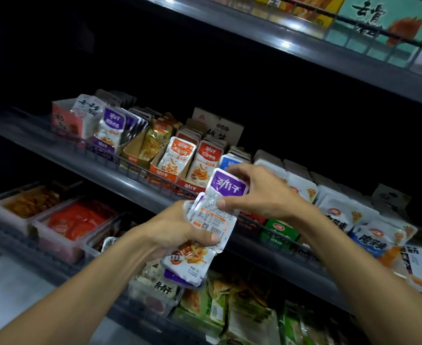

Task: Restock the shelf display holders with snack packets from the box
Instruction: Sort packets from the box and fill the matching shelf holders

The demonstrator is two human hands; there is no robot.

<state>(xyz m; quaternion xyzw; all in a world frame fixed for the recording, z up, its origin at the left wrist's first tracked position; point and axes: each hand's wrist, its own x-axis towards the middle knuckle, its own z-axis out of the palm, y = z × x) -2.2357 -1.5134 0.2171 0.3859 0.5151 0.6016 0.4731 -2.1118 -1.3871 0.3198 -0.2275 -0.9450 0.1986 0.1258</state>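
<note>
While left hand (177,230) grips the packet stack (200,245), right hand (257,192) pinches top purple packet (227,188); purple holder (105,145) lies up-left, left hand nearer

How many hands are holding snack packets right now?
2. The left hand grips the lower end of the purple packets; the right hand pinches the top one. How many packets are stacked is unclear.

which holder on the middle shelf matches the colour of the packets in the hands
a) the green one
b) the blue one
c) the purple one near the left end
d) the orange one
c: the top packet pinched by the right hand has a purple header, like the purple holder near the shelf's left end; the left hand grips the rest of the stack.
</note>
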